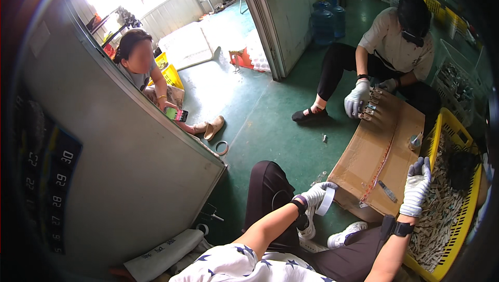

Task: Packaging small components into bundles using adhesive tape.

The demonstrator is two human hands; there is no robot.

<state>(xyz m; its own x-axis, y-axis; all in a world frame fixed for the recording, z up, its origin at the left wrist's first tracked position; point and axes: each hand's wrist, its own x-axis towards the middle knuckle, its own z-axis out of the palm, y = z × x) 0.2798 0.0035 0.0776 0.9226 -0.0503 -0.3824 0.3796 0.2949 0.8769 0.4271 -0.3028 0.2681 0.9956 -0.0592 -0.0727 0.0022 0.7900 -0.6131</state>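
My left hand (314, 194), in a striped white-and-grey glove, is at the near left corner of a brown cardboard box (358, 170). Its fingers are closed round a roll of white tape (326, 203). In a matching glove, my right hand (416, 184) is raised by the right side of the box, beside a yellow basket; its fingers point upward and stretch out, and I see nothing in them. On the box top near me lies a utility knife (387, 191). A small clear, round item (414, 142) sits at the box's right edge.
The yellow basket (451, 248) at my right is full of small pale strips. Opposite me, a gloved co-worker (357, 99) reaches to a row of small metal clips (370, 106) on the box. At left, another person holds a phone (176, 114) behind a grey partition (135, 178).
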